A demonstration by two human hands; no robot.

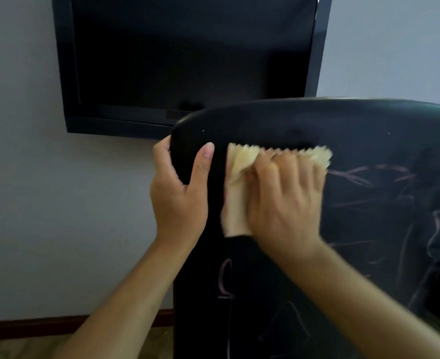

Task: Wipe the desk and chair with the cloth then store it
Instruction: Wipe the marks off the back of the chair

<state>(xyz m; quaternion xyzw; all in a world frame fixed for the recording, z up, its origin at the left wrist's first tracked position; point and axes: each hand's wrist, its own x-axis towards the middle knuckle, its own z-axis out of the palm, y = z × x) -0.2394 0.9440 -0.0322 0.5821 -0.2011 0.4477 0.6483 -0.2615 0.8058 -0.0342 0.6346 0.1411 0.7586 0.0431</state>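
A: Where is the cloth?

B: The pale yellow cloth (pixel 242 167) lies flat against the dark back of the chair (pixel 369 203), near its upper left corner. Its top edge is zigzag cut and shows above the fingers; a bunched fold sticks out to the left of them.

A: Which hand has it?

B: The right hand (pixel 286 200). It is spread palm-down over the cloth with the fingers close together, pressing it onto the chair back. The hand and cloth are blurred, so finer detail is hard to read.

A: And the other hand?

B: The left hand (pixel 180 193) is wrapped around the left edge of the chair back, just beside the cloth. The thumb lies on the near face and the fingers curl round behind the edge.

A: What does the chair surface look like?

B: Black, with faint pinkish scribbled lines across the right part and lower down below the wrists.

A: What sits around it?

B: A dark television (pixel 187 60) hangs on the pale wall (pixel 19 177) behind the chair's top edge. A reddish-brown skirting board (pixel 32 326) runs along the wall's foot, with a strip of light floor (pixel 19 348) beneath it.
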